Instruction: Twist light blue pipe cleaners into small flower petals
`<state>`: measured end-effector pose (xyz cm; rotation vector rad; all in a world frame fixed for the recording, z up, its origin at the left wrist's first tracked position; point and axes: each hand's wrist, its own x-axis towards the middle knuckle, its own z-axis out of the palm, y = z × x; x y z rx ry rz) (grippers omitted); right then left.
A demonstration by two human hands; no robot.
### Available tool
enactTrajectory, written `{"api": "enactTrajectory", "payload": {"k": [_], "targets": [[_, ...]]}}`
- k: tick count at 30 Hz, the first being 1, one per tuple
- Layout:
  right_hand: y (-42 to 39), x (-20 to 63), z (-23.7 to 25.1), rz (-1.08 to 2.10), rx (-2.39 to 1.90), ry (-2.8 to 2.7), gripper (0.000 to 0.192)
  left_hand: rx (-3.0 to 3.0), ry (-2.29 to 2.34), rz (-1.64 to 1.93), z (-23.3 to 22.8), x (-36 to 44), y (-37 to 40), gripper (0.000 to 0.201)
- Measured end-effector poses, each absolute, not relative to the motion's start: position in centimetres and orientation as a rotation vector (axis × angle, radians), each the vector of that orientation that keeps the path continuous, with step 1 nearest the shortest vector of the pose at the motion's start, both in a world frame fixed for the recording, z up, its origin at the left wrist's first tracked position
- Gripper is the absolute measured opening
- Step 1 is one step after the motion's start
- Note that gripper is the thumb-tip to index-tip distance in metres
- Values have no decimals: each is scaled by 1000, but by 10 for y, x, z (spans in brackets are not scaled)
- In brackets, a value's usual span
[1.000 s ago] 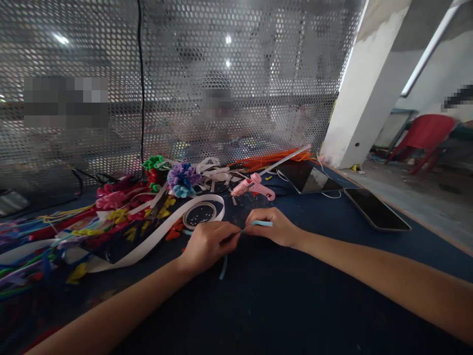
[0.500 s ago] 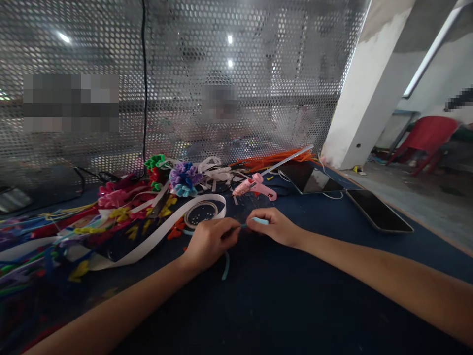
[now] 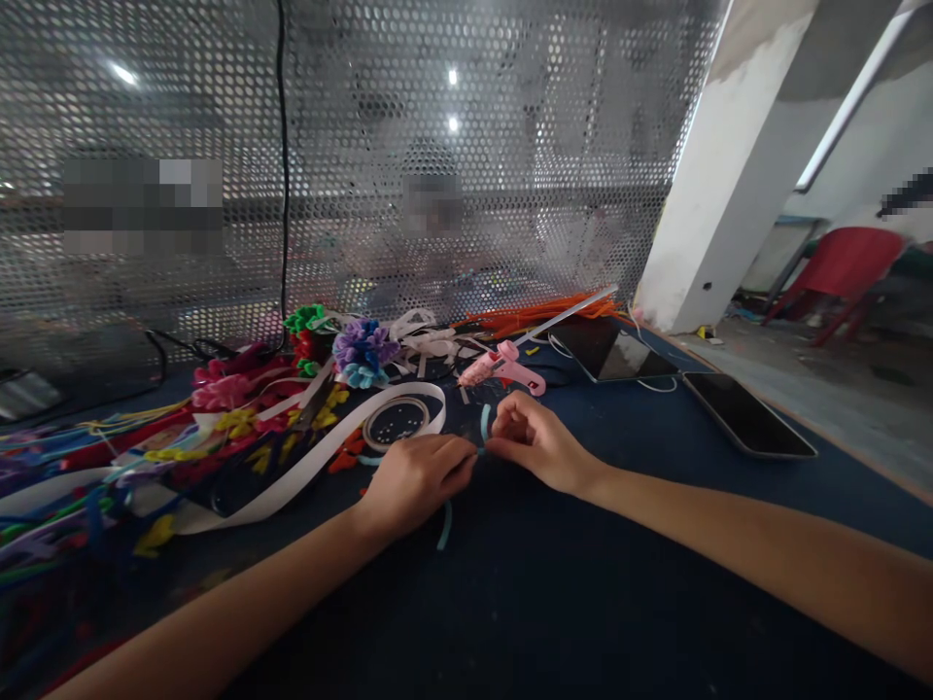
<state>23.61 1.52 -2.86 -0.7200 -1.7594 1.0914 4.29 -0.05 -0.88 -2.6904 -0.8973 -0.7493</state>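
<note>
A perforated grey metal screen [image 3: 466, 146] stands across the far edge of the bench, with blurred ceiling lights showing through its holes and a black cable [image 3: 283, 175] hanging down it. To the right rises a white concrete pillar [image 3: 721, 165], and beyond it a red plastic chair [image 3: 838, 272] stands on a bare grey floor. The dark blue cloth-covered bench [image 3: 554, 583] fills the lower view. On its left lies a heap of coloured ribbons and ribbon flowers [image 3: 240, 408], with a wide white ribbon strip [image 3: 306, 472] curling out of it around a roll of clear tape [image 3: 396, 424]. At the right rear lies a dark tablet [image 3: 608, 352], and just beside it a black smartphone [image 3: 747, 413]. A bundle of orange strips [image 3: 546, 311] lies at the back, and a pink hot-glue gun [image 3: 506, 367] lies near the middle.

The left hand [image 3: 412, 478] and right hand [image 3: 535, 442] meet near the bench's centre. Both sets of fingers are closed in a pinch on a thin light-blue ribbon strip [image 3: 485, 423]: one end stands up between the hands, the other end trails down onto the bench below the left hand.
</note>
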Motion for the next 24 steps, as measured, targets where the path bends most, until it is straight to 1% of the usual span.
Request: {"api": "enactTrajectory", "payload": {"k": [6,9,12,18,22,24], "targets": [[7,237,-26,693,-781,-1930,4,-2662,-907,-719,-11,43,1,17],[5,238,-25,559,-701,-2012,12,-2658,-945,-703,-12,42,1,17],[4,238,-24,482,-683,-2046,15,-2649,-953,-732,-12,42,1,17],[1,237,-21,432,-755,-2174,16,-2622,-988,-748,-11,43,0,17],[4,239,-25,420,-766,-2274,31,-2627,-998,-737,-10,44,-1,17],[7,240,-29,406,-759,-2294,32,-2634,-950,-728,-10,45,-2,18]]}}
